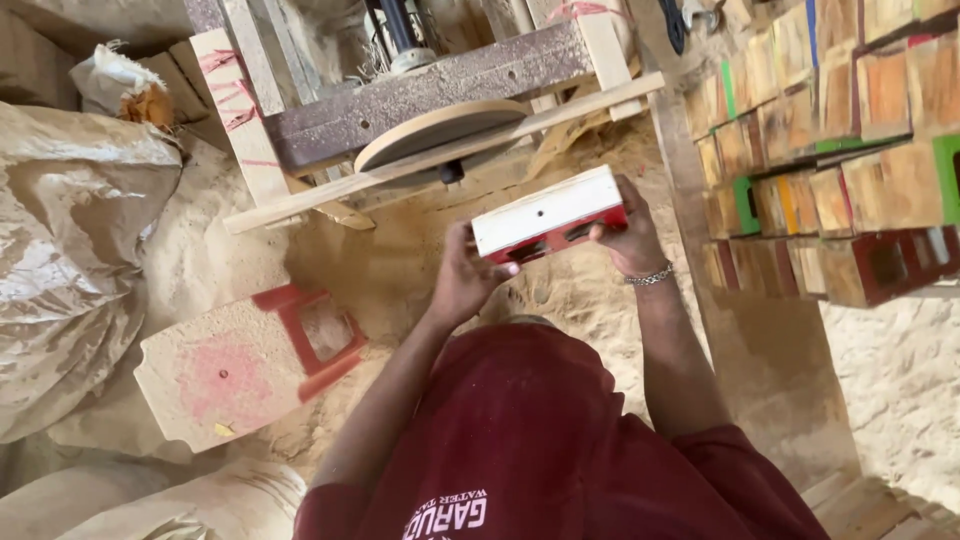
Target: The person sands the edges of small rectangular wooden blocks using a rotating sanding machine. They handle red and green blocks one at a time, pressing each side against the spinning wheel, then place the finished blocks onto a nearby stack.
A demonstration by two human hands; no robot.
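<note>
Block (548, 212), one, white-topped with red sides, held just below the sanding disc (440, 130); I note left grip (470, 278) and right grip (625, 235) clamped on its ends. Stacked painted blocks (830, 150), too many to count, sit right of the disc.

left hand (468, 275) gripping, right hand (625, 235) gripping, arms raised

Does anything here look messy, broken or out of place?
Yes: sawdust lies thick over the floor and the sanding disc's frame. A cut board with red paint stains lies on it. The block in both hands looks whole.
</note>
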